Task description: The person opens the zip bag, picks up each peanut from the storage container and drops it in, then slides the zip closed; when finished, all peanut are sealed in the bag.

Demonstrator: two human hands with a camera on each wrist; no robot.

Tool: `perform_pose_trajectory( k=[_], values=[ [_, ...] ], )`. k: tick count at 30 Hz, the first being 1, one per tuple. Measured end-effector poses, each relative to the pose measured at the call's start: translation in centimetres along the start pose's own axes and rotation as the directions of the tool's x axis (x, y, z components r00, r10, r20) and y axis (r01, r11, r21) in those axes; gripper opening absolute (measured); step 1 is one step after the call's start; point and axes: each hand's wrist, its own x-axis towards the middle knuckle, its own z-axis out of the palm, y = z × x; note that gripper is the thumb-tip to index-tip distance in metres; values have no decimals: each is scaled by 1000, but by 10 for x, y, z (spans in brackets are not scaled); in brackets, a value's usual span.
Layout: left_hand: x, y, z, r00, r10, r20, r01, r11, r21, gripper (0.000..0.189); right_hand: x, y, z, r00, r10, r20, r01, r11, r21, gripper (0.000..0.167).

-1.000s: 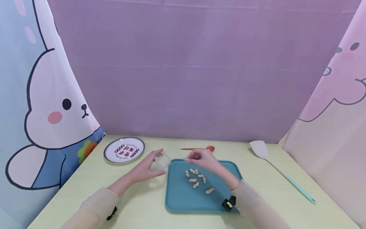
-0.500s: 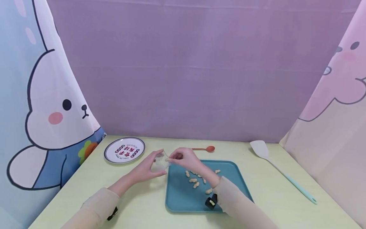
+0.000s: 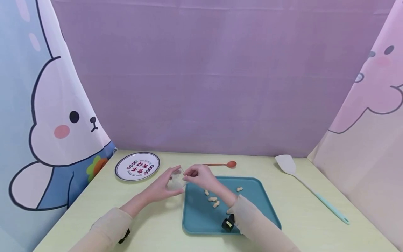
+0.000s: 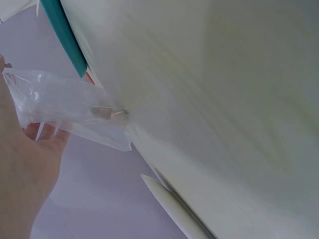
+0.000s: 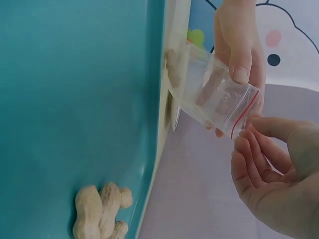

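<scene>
My left hand (image 3: pixel 162 185) holds a clear zip bag (image 5: pixel 214 94) by its sides, near the mouth with the red line. A peanut (image 5: pixel 172 67) lies at the bottom of the bag; the left wrist view shows a brownish shape there through the plastic. Thumb and fingertips of my right hand (image 5: pixel 279 164) come together at the corner of the bag's mouth and pinch its edge; no peanut is visible between them. Below the right forearm, several peanuts (image 3: pixel 212 199) lie on a teal tray (image 3: pixel 198 222), some hidden by the arm.
A white plate (image 3: pixel 137 166) with red writing stands at the back left. Behind the tray lies a red spoon (image 3: pixel 231 164), its handle end hidden by the right hand. A spatula (image 3: pixel 310 189) with a pale green handle lies on the right. Cloth hangs around the table.
My right hand has moved left from over the tray, with a peanut in its fingers at first, to the bag's mouth. The left hand and bag have stayed almost in place.
</scene>
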Motion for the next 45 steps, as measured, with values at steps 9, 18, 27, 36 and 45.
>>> perform_pose_trajectory(
  k=[9, 18, 27, 36, 45],
  values=[
    [-1, -1, -1, 1000, -7, -5, 7, 1000, 11, 87, -7, 1, -12, 1000, 24, -3, -24, 1000, 10, 17],
    [-3, -2, -3, 1000, -28, 1, 28, 1000, 2, 89, -30, 7, -41, 1000, 5, -20, -5, 1000, 4, 16],
    [-3, 0, -2, 999, -28, 16, 28, 1000, -3, 89, -70, 25, -70, 998, 55, -3, -55, 998, 10, 15],
    [1, 3, -1, 999, -49, 16, 49, 999, 0, 88, -104, 47, -81, 994, 98, 47, -96, 995, -37, 15],
    [0, 1, 0, 999, -51, 17, 51, 998, -25, 86, -123, 59, -83, 979, 117, 167, -106, 992, -74, 19]
  ],
)
